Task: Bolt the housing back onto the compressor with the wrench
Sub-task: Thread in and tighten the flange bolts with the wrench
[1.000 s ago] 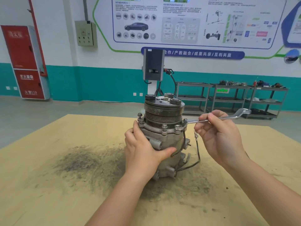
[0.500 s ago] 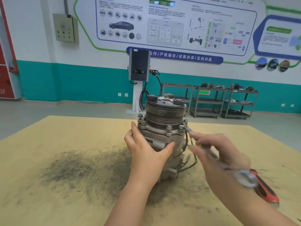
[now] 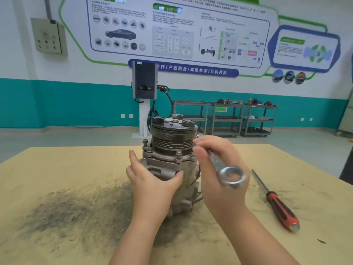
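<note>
The grey metal compressor (image 3: 172, 150) stands upright in the middle of the table, its grooved pulley on top and several bolts around the housing flange (image 3: 168, 159). My left hand (image 3: 152, 182) wraps the front of its body, thumb to the right. My right hand (image 3: 219, 169) grips a silver ring wrench (image 3: 227, 173) just right of the compressor. The wrench's near ring end points toward me and is blurred; its far end is hidden behind my fingers near the flange's right side.
A red-and-black screwdriver (image 3: 277, 203) lies on the table to the right. The tan tabletop (image 3: 76, 169) has a dark grimy patch left of the compressor. Metal shelf carts (image 3: 225, 119) and a charging post (image 3: 145, 87) stand far behind, off the table.
My right hand has swung the wrench handle from pointing far right round toward me, then lifted it closer to the compressor. My left hand kept its hold. The camera shifted right.
</note>
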